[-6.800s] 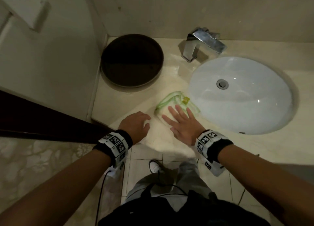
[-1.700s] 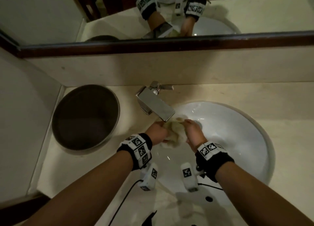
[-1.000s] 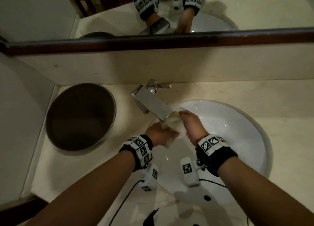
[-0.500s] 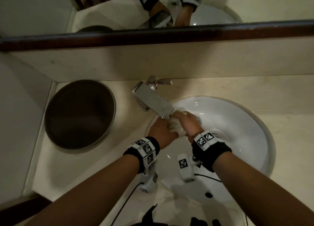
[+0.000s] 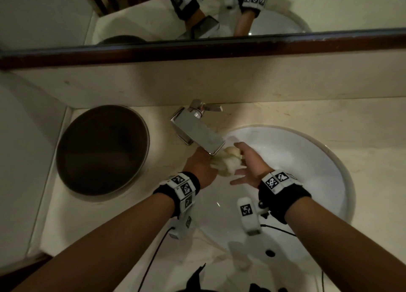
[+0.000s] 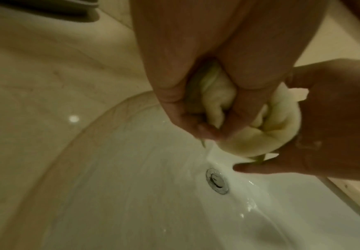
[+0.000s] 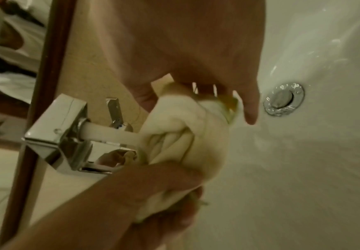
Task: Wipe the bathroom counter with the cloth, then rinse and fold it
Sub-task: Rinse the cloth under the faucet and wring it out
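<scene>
left hand (image 5: pixel 201 167): fingers clenched round bunched pale-yellow wet cloth (image 5: pixel 226 163) | right hand (image 5: pixel 249 164): fingers spread loosely against cloth | under running square chrome tap (image 5: pixel 197 132) | over white oval basin (image 5: pixel 318 160)

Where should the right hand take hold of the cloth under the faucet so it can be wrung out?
Probably the free bulge of the cloth, coming from the drain side. The left hand already grips the faucet-side end, and the right hand lies against the bunched part with its fingers open, so curling them round that thick roll would give an opposing grip for twisting.
</scene>
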The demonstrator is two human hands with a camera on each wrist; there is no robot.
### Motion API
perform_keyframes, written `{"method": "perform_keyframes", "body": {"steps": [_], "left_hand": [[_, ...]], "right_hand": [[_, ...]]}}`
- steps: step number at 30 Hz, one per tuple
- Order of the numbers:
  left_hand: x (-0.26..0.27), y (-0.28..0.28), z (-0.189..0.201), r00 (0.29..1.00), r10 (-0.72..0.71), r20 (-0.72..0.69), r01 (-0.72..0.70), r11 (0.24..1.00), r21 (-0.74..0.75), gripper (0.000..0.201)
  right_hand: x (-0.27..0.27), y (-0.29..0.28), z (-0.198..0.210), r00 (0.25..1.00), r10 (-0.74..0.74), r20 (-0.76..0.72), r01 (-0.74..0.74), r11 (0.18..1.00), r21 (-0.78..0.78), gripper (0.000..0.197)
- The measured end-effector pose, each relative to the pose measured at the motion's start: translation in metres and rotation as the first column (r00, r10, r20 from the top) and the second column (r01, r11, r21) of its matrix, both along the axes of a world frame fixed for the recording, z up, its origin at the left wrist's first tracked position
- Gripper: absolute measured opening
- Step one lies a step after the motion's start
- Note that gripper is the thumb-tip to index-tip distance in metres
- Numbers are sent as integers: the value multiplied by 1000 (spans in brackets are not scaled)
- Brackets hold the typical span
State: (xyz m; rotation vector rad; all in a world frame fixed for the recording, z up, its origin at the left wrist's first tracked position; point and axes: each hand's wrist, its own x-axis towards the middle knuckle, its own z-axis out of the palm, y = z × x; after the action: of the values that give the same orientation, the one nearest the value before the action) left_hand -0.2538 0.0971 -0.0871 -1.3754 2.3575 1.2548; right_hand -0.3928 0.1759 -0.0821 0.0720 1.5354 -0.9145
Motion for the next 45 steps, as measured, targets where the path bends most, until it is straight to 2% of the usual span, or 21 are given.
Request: {"method": "perform_keyframes", "body": {"steps": [4, 6, 8, 10, 13, 15, 16, 17, 18, 19, 20, 21, 22, 24, 25, 29, 31, 35, 37, 41, 45], "left_hand": [[-2, 11, 4, 944, -320, 77, 329, 923, -199, 52], [-3, 16, 6, 921, -366, 135, 387, 898, -209, 64], [-1, 18, 5, 920, -348, 180, 383, 897, -221, 74], [0, 20, 4, 935, -296, 197, 336, 915, -222, 74], [-3, 18, 7, 948, -239, 208, 276, 947, -168, 54], [-6, 13, 9, 938, -251, 237, 293, 943, -159, 33], [-7, 11, 10, 925, -275, 261, 323, 932, -165, 26], [-8, 9, 13, 910, -301, 285, 356, 919, -167, 23], [-8, 7, 15, 897, -320, 305, 379, 911, -160, 23], [-9, 6, 17, 892, -335, 304, 389, 911, -139, 22], [-10, 5, 17, 890, -348, 293, 389, 916, -96, 18], [-12, 4, 17, 890, -366, 272, 390, 920, -38, 13], [-15, 3, 17, 890, -382, 249, 390, 921, 17, 13], [-18, 0, 19, 900, -381, 210, 367, 924, 102, 15], [-19, -2, 21, 918, -354, 179, 332, 933, 142, 13], [-14, -6, 26, 990, -144, -12, 134, 883, 450, 22], [-10, -7, 26, 998, -37, -44, 55, 829, 556, 23], [-7, -2, 15, 996, 55, -68, -19, 895, 446, 26], [-7, -3, 12, 996, 50, -67, -24, 937, 348, 26], [-6, -4, 10, 994, -91, 65, 90, 996, 19, 55], [-8, 0, 16, 945, -265, 193, 299, 938, -173, 37]], "right_hand": [[3, -6, -9, 983, -72, 167, 68, 997, 30, 48], [11, -15, -7, 987, -30, 156, 22, 998, 50, 48], [18, -24, -5, 997, 69, 41, -72, 994, 81, 46], [25, -28, -4, 964, 142, -223, -122, 987, 103, 45], [31, -28, -5, 870, 286, -401, -258, 958, 124, 36], [38, -34, -13, 765, 391, -512, -273, 916, 293, 37], [33, -31, -18, 719, 520, -461, -387, 851, 355, 39], [22, -36, -25, 694, 500, -518, -301, 855, 421, 35], [19, -39, -28, 555, 511, -656, -151, 838, 525, 32], [22, -38, -18, 481, 562, -673, -185, 816, 548, 32], [23, -34, 5, 533, 670, -517, -424, 740, 522, 29], [24, -31, 8, 512, 670, -538, -493, 742, 454, 27], [23, -31, 5, 499, 582, -641, -483, 802, 352, 23], [22, -29, 14, 595, 436, -676, -421, 885, 200, 20], [23, -29, 16, 594, 372, -713, -383, 911, 157, 20], [14, -20, 10, 621, 302, -723, -420, 907, 18, 23], [9, -18, 10, 719, 272, -639, -416, 905, -82, 17], [6, -15, 11, 885, 94, -456, -226, 944, -242, 19], [5, -14, 11, 917, -5, -398, -102, 964, -247, 14], [4, -5, 6, 974, 78, -211, -80, 997, -3, 32], [4, 3, 9, 994, 101, 31, -103, 991, 81, 52]]}}
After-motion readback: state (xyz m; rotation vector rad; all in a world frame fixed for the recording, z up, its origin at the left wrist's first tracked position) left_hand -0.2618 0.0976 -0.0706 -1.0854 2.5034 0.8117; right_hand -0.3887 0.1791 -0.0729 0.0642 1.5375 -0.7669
